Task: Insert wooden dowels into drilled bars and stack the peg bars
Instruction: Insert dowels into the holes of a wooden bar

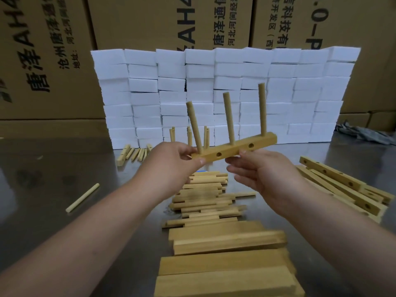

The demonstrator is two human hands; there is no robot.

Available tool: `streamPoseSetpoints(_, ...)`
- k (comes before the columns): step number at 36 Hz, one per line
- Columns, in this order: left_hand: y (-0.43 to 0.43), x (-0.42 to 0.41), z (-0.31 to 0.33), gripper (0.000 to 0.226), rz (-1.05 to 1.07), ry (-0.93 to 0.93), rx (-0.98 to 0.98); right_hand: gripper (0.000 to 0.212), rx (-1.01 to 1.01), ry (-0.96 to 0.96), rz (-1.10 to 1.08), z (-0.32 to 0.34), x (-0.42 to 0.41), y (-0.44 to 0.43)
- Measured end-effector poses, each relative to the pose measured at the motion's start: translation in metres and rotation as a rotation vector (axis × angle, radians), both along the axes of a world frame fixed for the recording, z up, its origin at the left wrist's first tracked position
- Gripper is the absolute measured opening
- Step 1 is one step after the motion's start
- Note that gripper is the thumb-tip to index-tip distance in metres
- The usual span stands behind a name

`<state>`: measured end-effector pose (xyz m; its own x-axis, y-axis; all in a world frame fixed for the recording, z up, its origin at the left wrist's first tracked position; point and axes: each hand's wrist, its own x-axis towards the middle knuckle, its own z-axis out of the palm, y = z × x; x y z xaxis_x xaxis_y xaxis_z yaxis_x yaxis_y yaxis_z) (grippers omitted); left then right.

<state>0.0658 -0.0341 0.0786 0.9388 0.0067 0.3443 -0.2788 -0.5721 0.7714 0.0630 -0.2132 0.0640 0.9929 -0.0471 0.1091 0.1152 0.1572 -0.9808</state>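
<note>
Pinching the left end of the peg bar (233,147) with the left hand (175,161), thumb on the front face, forearm reaching in from lower left. Right hand (259,172) loose and uncurled just under the bar's middle, only the thumb tip touching its lower edge. Bar aloft over the pile of loose dowels (203,196) on the table (42,179), right end higher, three pegs pointing up.

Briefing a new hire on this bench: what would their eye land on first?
The peg bar held up mid-frame, three dowels standing from it; the left hand pinches its left end, the right hand touches its lower edge near the middle. Behind rises a wall of white blocks, and loose wooden bars lie heaped on the metal table below.
</note>
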Motion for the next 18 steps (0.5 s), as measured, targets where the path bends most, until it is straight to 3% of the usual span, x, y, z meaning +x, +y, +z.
streamPoseSetpoints(6,0.024,0.024,-0.01,0.037,0.104,0.042,-0.017,0.015,-0.42,0.059,-0.173,-0.02,0.01,-0.013)
streamPoseSetpoints(9,0.033,0.043,-0.011,0.033,0.147,0.05,-0.031,0.017,-0.468,0.119,-0.197,-0.029,0.015,-0.016)
streamPoseSetpoints(18,0.042,0.115,-0.022,0.039,0.208,0.118,0.264,0.025,-0.508,0.234,-0.184,-0.046,0.019,-0.014)
